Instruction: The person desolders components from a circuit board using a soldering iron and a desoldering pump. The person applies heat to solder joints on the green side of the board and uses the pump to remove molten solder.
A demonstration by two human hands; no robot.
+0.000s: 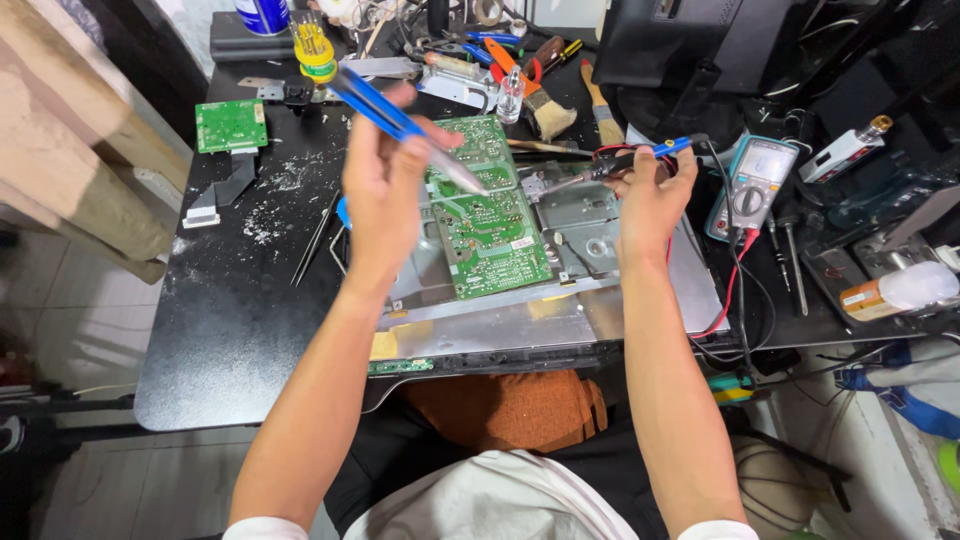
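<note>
Green circuit board (490, 225) sits bared on the metal chassis (590, 300) of an opened panel lying flat on the black table (240, 330), so the opening-up looks done and the probing or soldering seems underway. Left hand (385, 190) has its fingers wrapped round a blue-handled soldering iron (400, 125), tip angled down just over the board; right hand (650, 195) pinches a blue-tipped probe (620, 165) near the board's right edge, with a multimeter (752, 185) beside it

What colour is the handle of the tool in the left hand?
Blue, seen in the head view: the left hand holds the soldering iron.
</note>
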